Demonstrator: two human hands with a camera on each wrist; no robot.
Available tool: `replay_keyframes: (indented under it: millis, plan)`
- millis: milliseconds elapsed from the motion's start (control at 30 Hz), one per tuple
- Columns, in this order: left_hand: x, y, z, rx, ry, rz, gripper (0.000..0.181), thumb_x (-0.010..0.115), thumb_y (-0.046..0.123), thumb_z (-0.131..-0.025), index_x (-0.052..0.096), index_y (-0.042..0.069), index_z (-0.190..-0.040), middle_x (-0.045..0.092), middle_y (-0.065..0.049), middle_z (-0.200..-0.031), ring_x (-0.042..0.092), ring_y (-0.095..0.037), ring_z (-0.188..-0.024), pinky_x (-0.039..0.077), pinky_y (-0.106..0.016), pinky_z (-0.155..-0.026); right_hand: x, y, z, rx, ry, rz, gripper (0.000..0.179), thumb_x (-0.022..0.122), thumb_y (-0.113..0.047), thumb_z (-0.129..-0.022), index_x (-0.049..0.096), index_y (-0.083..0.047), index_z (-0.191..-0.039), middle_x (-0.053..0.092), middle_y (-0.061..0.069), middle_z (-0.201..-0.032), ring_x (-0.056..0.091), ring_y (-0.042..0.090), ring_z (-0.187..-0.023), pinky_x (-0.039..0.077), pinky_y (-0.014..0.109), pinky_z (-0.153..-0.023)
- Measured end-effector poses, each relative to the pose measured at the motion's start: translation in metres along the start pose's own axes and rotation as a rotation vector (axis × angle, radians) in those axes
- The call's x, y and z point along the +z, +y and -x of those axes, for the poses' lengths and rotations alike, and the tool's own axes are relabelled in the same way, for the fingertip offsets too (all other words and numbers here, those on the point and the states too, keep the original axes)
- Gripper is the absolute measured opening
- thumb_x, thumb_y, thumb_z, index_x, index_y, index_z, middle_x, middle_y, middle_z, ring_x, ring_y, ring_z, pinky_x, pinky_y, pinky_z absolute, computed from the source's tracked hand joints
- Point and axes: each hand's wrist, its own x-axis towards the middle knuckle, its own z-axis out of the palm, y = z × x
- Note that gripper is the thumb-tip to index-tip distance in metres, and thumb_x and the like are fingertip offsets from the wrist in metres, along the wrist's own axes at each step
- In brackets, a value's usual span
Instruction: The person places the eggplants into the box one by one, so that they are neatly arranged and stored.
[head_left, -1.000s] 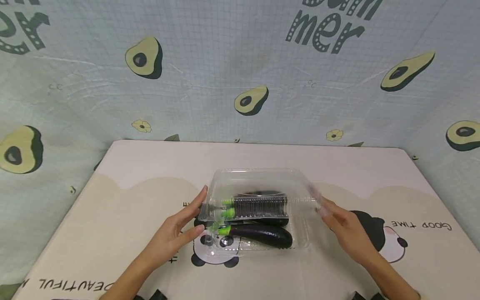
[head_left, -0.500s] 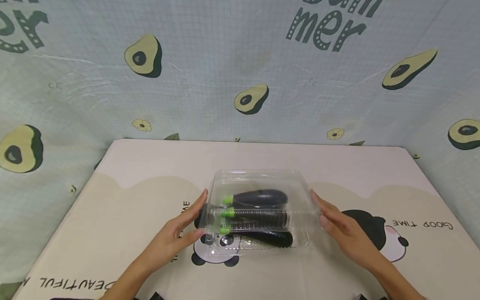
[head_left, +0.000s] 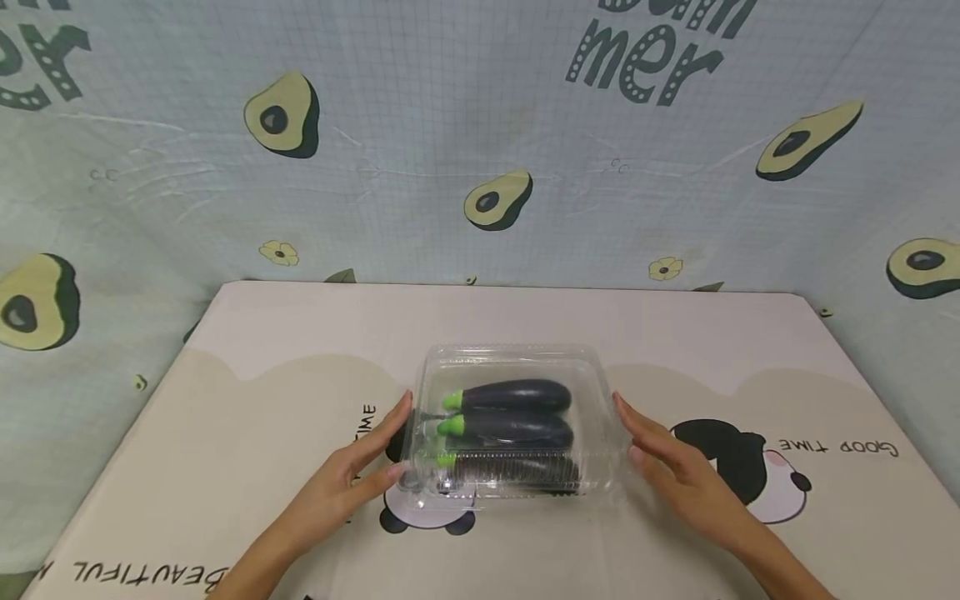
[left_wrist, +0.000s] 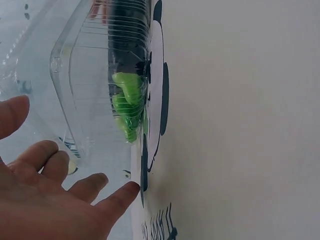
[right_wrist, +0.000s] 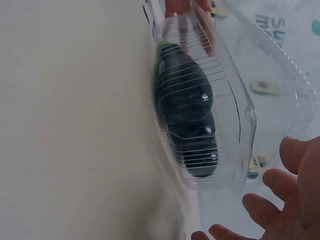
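A clear plastic clamshell box (head_left: 600, 454) sits mid-table, with three dark purple eggplants (head_left: 517, 395) lying side by side in it, green stem ends to the left. Its clear lid (right_wrist: 275, 55) slants over the base, a gap showing between their rims. On the left side, my left hand (head_left: 337, 479) has its index finger and thumb extended along the box. My right hand (head_left: 686, 475) is likewise beside the right side, fingers loosely spread. Both wrist views show relaxed fingers near the plastic; whether they touch it I cannot tell.
The pale table (head_left: 217, 467) has printed pandas (head_left: 431, 504) and lettering on its cover. Behind it and at both sides hangs a light cloth (head_left: 390, 100) printed with avocados.
The ribbed front edge of the lid has come down toward the near side, now over the nearest eggplant. My right hand has shifted slightly left; the left hand stays nearly in place.
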Motion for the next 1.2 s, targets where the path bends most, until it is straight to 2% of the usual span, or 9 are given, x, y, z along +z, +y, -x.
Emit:
replay_keyframes:
  millis: [67,200,300,400,500,667,867,1100,1200]
  plan:
    - [0.0012,-0.0013,0.0004,-0.019,-0.002,0.004,0.062,0.054,0.012,-0.098,0.026,0.023,-0.152,0.017,-0.001,-0.157,0.017,-0.014,-0.141,0.022,-0.057,-0.106,0.0010,0.0012,0.0014,0.001,-0.006,0.001,0.054,0.050,-0.003,-0.098,0.034,-0.013,-0.149,0.027,0.004,-0.155,0.022,0.010,-0.141,0.021,0.009,-0.105]
    - [0.0030,-0.0019,0.0008,-0.036,0.003,0.010,0.060,0.052,0.013,-0.099,0.026,0.023,-0.152,0.019,0.004,-0.157,0.016,-0.014,-0.142,0.020,-0.058,-0.106,0.0032,0.0034,0.0031,-0.004,-0.004,0.017,0.054,0.050,-0.003,-0.098,0.035,-0.012,-0.149,0.027,0.006,-0.154,0.024,0.016,-0.141,0.020,0.010,-0.105]
    - [0.0033,-0.0011,0.0010,-0.039,0.007,0.028,0.058,0.049,0.012,-0.100,0.026,0.022,-0.152,0.019,0.004,-0.156,0.017,-0.012,-0.141,0.024,-0.040,-0.110,0.0041,0.0038,0.0034,-0.011,-0.006,0.010,0.054,0.049,-0.001,-0.098,0.034,-0.010,-0.149,0.027,0.008,-0.154,0.023,0.019,-0.141,0.020,0.011,-0.106]
    - [0.0035,-0.0012,0.0012,-0.030,0.007,0.061,0.055,0.045,0.011,-0.101,0.027,0.019,-0.152,0.019,0.001,-0.157,0.016,-0.011,-0.141,0.021,-0.019,-0.107,0.0047,0.0033,0.0040,-0.015,-0.010,-0.006,0.054,0.047,0.001,-0.098,0.033,-0.009,-0.149,0.026,0.011,-0.155,0.022,0.018,-0.142,0.019,0.011,-0.107]
    - [0.0045,-0.0021,0.0015,-0.030,0.013,0.077,0.053,0.044,0.011,-0.102,0.028,0.018,-0.152,0.020,-0.001,-0.156,0.016,-0.010,-0.141,0.019,-0.012,-0.104,0.0054,0.0026,0.0053,-0.015,-0.017,-0.018,0.054,0.046,0.001,-0.098,0.032,-0.009,-0.150,0.025,0.013,-0.154,0.020,0.013,-0.142,0.018,0.011,-0.107]
    - [0.0070,-0.0023,0.0026,-0.069,0.026,0.073,0.055,0.047,0.014,-0.101,0.028,0.023,-0.152,0.020,0.003,-0.156,0.016,-0.018,-0.142,0.017,-0.010,-0.104,0.0067,0.0034,0.0067,-0.021,-0.025,-0.013,0.056,0.047,0.001,-0.098,0.030,-0.010,-0.150,0.024,0.018,-0.154,0.018,0.010,-0.142,0.017,0.010,-0.107]
    - [0.0084,-0.0012,0.0042,-0.054,0.036,0.047,0.057,0.049,0.013,-0.100,0.028,0.022,-0.152,0.021,0.000,-0.156,0.015,-0.034,-0.141,0.017,-0.011,-0.103,0.0079,0.0042,0.0080,-0.014,-0.044,-0.010,0.058,0.049,-0.001,-0.098,0.029,-0.012,-0.151,0.024,0.016,-0.155,0.020,0.016,-0.142,0.017,0.010,-0.106]
    - [0.0092,-0.0003,0.0041,-0.092,0.042,0.033,0.053,0.047,0.018,-0.101,0.029,0.022,-0.151,0.022,0.002,-0.156,0.017,-0.030,-0.141,0.018,-0.013,-0.103,0.0087,0.0034,0.0090,-0.016,-0.034,0.017,0.060,0.054,-0.004,-0.096,0.030,-0.013,-0.151,0.027,0.015,-0.154,0.023,0.016,-0.142,0.018,0.009,-0.106]
    - [0.0098,-0.0013,0.0047,-0.115,0.042,0.018,0.055,0.049,0.018,-0.101,0.028,0.024,-0.152,0.021,0.004,-0.156,0.018,-0.029,-0.141,0.022,-0.026,-0.108,0.0092,0.0024,0.0090,-0.018,-0.027,0.022,0.062,0.056,-0.005,-0.095,0.031,-0.013,-0.151,0.028,0.014,-0.154,0.024,0.013,-0.141,0.020,0.009,-0.105]
